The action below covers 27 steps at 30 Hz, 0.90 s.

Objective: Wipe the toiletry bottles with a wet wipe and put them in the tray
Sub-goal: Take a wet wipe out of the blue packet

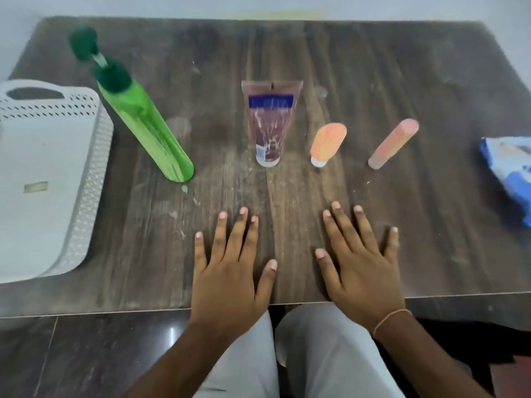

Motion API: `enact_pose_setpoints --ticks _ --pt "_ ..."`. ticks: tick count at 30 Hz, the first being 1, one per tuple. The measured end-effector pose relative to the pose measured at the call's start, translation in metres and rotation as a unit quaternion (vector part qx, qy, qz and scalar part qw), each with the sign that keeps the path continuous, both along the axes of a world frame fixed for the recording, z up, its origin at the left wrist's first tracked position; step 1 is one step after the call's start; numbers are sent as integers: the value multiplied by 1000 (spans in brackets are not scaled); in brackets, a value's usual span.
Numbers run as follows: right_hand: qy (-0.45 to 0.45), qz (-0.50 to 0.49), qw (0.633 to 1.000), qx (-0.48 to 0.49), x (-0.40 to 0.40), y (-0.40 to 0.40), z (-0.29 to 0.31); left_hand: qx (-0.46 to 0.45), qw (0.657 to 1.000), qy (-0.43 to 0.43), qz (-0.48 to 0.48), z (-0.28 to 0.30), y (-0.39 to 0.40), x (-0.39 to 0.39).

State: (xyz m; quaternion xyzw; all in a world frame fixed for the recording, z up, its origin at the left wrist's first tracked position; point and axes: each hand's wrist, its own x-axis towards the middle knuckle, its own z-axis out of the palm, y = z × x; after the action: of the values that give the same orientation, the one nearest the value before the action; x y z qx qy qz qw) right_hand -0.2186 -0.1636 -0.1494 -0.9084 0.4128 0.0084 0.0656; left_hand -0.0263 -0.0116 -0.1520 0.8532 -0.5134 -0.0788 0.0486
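Note:
Four toiletry containers stand in a row across the dark wooden table (316, 53). At the left is a tall green pump bottle (145, 122). In the middle stands a brownish tube with a blue label (270, 122), cap down. Right of it are a small orange tube (327, 145) and a pink-orange stick bottle (393, 143). A white perforated tray (86, 179) sits at the left edge. A blue wet wipe pack (508, 165) lies at the right edge. My left hand (232, 268) and my right hand (362, 262) lie flat on the table near its front edge, fingers spread, holding nothing.
The table's front edge runs just under my wrists, with my lap in light trousers and a dark tiled floor below it. A small pale-green drip lies on the wood by the green bottle's base. A pale wall is behind the table.

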Motion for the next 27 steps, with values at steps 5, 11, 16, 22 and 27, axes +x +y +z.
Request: enact_pose_setpoints --ticks 5,11,16,22,27 --pt "-24 -6 1000 -1 0 4 -6 -24 1000 -17 -5 -8 3 2" --pt "-66 -7 998 -4 -6 11 -7 -56 998 -40 -10 -15 21 -20" --pt "-86 23 996 -12 -48 44 -2 -83 995 -39 -24 -13 62 -76" --pt "-140 10 988 -61 -114 61 12 -178 975 -57 -121 7 78 -116" --pt "-179 -34 976 -117 -154 26 21 -206 959 -17 -194 21 30 -137"
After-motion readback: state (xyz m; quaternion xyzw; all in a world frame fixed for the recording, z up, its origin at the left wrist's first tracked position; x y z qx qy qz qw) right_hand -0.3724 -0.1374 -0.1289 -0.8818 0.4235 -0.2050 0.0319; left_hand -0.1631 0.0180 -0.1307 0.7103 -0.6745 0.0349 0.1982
